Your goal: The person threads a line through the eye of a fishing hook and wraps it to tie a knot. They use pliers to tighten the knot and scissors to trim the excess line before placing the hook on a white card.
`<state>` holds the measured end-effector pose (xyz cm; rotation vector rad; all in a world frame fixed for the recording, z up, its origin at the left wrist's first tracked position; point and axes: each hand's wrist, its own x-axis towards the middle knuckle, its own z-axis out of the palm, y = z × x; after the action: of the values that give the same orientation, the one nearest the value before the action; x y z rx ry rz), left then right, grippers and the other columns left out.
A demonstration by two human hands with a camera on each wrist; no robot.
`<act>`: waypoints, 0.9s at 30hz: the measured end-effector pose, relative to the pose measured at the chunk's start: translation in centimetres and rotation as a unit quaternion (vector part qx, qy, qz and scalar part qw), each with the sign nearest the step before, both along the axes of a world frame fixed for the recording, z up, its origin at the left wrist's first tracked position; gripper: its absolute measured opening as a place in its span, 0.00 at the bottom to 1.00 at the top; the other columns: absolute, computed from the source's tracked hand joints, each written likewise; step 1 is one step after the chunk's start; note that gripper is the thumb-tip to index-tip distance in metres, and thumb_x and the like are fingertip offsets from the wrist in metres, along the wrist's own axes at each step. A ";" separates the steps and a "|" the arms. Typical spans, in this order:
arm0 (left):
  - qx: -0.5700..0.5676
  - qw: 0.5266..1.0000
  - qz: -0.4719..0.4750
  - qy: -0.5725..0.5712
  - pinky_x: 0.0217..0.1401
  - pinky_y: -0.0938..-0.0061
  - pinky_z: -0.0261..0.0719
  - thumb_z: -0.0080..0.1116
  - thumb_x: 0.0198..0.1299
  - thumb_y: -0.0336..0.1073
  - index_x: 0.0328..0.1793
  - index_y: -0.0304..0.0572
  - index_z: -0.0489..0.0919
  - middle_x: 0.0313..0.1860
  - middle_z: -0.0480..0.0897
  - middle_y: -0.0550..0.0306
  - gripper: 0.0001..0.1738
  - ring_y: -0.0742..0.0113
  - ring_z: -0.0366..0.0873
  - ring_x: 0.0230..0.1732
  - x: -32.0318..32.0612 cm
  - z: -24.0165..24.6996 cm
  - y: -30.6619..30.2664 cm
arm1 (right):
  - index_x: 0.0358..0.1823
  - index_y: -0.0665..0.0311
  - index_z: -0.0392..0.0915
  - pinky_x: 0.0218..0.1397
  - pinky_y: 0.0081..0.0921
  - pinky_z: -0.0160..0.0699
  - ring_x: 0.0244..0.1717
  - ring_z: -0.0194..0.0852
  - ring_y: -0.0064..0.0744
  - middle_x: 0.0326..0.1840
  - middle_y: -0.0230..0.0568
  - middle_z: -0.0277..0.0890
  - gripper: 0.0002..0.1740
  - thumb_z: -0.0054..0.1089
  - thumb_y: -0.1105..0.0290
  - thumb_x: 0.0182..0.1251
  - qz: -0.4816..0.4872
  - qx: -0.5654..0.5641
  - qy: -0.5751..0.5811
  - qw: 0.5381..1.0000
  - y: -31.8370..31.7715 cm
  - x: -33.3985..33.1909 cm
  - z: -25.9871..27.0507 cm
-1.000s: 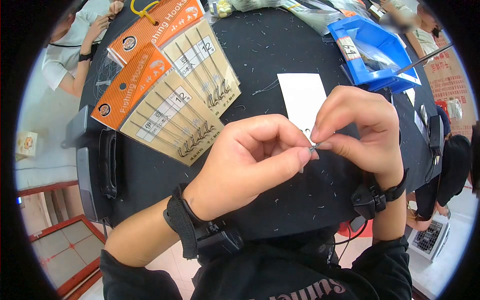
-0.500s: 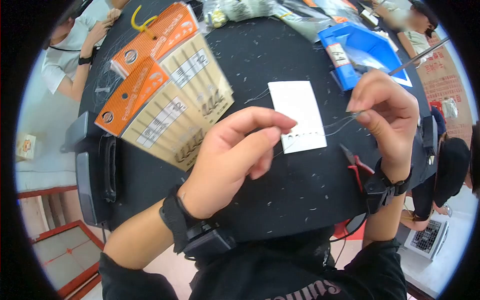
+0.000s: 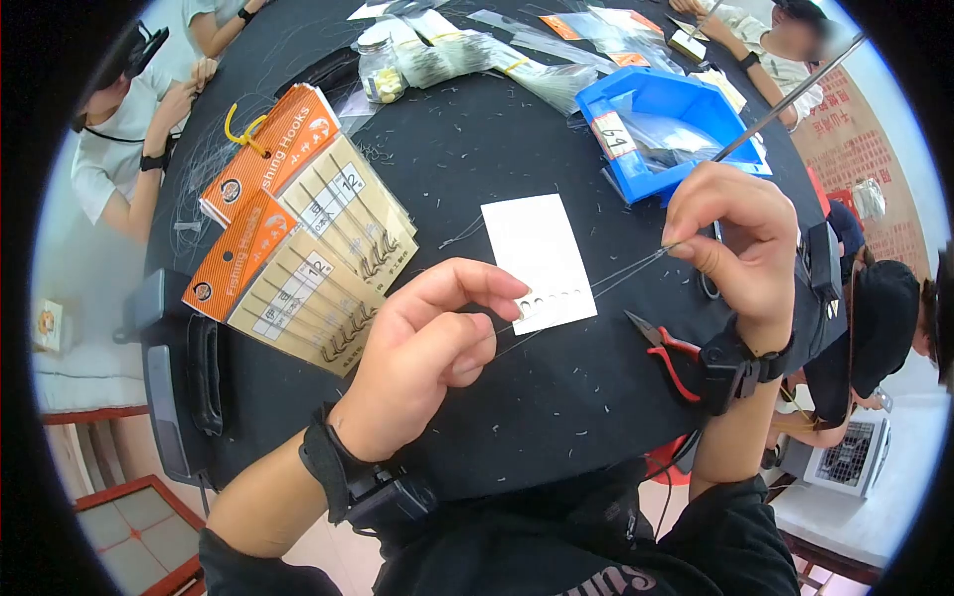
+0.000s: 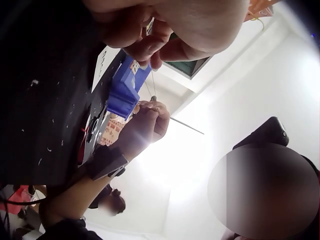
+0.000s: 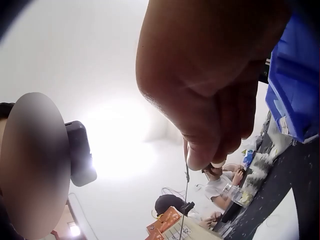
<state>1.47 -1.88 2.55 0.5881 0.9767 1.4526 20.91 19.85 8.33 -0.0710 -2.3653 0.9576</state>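
Observation:
My right hand (image 3: 735,248) pinches a thin fishing line (image 3: 630,268) between thumb and forefinger, to the right of a white card (image 3: 539,248). A small dark knot shows at these fingertips in the right wrist view. Toward my left hand (image 3: 422,338) the line runs down across the card's lower corner. The fingers of that hand are curled, and the left wrist view shows the line (image 4: 153,82) leaving its fingertips. Small curved marks line the card's lower edge. Red-handled pliers (image 3: 664,350) lie on the black table (image 3: 556,427) below the right hand.
Orange-topped packs of fishing hooks (image 3: 288,283) lie at left. A blue bin (image 3: 621,179) with plastic bags stands at back right, a metal rod (image 3: 795,94) slanting over it. A jar (image 3: 381,74) and bundled line (image 3: 537,79) are behind. Other people sit around the table.
The hands were together over the card and have moved apart, the right one to the right, the left one to the left. The line now stretches between them, and the pliers have come into view.

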 end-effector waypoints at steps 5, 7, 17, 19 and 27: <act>-0.001 1.000 -0.018 -0.010 0.24 0.88 0.53 0.49 0.63 0.30 0.59 0.37 0.75 0.47 0.77 0.60 0.18 0.85 0.56 0.25 0.3 0.2 -0.1 | 0.28 0.69 0.82 0.40 0.25 0.74 0.33 0.79 0.32 0.30 0.40 0.82 0.06 0.72 0.80 0.50 0.002 -0.006 0.003 1.000 0.0 0.2 0.0; 0.010 0.999 -0.024 -0.023 0.24 0.89 0.56 0.49 0.62 0.30 0.60 0.37 0.75 0.51 0.78 0.59 0.20 0.84 0.61 0.28 0.0 -0.3 -0.3 | 0.27 0.69 0.82 0.39 0.25 0.74 0.33 0.78 0.32 0.30 0.40 0.81 0.06 0.72 0.79 0.50 0.001 -0.029 0.006 1.000 -0.2 0.0 -0.1; 0.123 0.968 0.033 0.218 0.44 0.82 0.80 0.56 0.64 0.34 0.65 0.40 0.76 0.73 0.65 0.48 0.22 0.65 0.70 0.66 0.8 -0.1 -0.4 | 0.30 0.65 0.85 0.37 0.26 0.77 0.33 0.82 0.34 0.30 0.38 0.83 0.08 0.72 0.81 0.46 0.094 -0.061 -0.041 0.993 -2.9 -2.0 -0.5; 0.133 0.951 0.045 0.275 0.47 0.80 0.78 0.61 0.61 0.33 0.60 0.48 0.82 0.75 0.62 0.50 0.19 0.64 0.70 0.67 0.9 0.1 -0.6 | 0.31 0.64 0.86 0.37 0.26 0.77 0.33 0.82 0.35 0.30 0.38 0.83 0.09 0.72 0.81 0.46 0.103 -0.067 -0.047 0.991 -3.3 -2.4 -0.8; 0.116 0.904 0.048 0.408 0.48 0.81 0.79 0.69 0.59 0.30 0.47 0.39 0.85 0.68 0.70 0.49 0.11 0.66 0.72 0.63 1.3 0.2 -0.9 | 0.32 0.63 0.87 0.37 0.26 0.78 0.32 0.83 0.34 0.30 0.38 0.83 0.09 0.73 0.80 0.47 0.108 -0.064 -0.053 0.991 -4.2 -3.0 -1.4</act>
<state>2.78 -2.76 2.75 1.4114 1.4943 1.4279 17.87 15.61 6.90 0.0888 -2.4419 1.2359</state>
